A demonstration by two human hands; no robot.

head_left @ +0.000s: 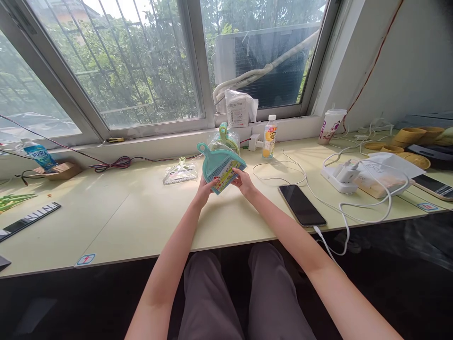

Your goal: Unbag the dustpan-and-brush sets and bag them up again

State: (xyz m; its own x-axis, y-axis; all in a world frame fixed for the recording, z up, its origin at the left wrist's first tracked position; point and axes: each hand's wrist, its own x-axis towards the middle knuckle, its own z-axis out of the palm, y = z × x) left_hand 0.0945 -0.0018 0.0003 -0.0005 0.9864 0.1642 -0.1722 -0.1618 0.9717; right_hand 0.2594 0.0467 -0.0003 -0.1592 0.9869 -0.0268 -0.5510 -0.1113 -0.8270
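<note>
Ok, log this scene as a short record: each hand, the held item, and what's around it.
Left hand: grips the teal dustpan at its lower left
Right hand: grips the same dustpan at its right side
Held item: tilted, handle up and to the left, yellow label facing the wearer
Left of it: a clear-wrapped dustpan set on the table
Right of it: an upright drink bottle; nearer, a black phone

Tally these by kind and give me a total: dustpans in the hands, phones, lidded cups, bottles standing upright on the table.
Held dustpan: 1
Phones: 2
Lidded cup: 1
Upright bottle: 1
Total: 5
</note>
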